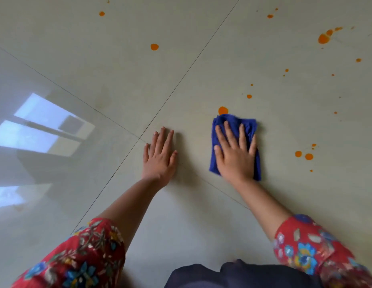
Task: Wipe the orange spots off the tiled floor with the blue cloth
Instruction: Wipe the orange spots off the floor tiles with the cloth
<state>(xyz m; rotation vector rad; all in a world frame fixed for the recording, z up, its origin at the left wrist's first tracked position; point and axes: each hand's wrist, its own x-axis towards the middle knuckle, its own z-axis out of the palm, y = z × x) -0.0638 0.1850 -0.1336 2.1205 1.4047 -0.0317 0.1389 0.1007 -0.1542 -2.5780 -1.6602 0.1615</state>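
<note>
**Blue cloth (pixel 233 120) under the right hand (pixel 236 156)**

It is lying folded on the tiled floor (pixel 181 59), far edge just beside a large orange spot (pixel 223 110). That hand's grip is lying open, fingers straight and spread; the left hand (pixel 160 156) is resting flat on bare tile.

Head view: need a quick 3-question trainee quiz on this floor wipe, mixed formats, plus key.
1. True or false: the right hand presses the blue cloth flat on the tiled floor.
2. The orange spot nearest the cloth lies: A) just beyond its far edge; B) under a palm; C) on a sleeve.
3. Which hand rests on bare tile, touching no cloth?

Key: 1 true; 2 A; 3 the left hand.
</note>
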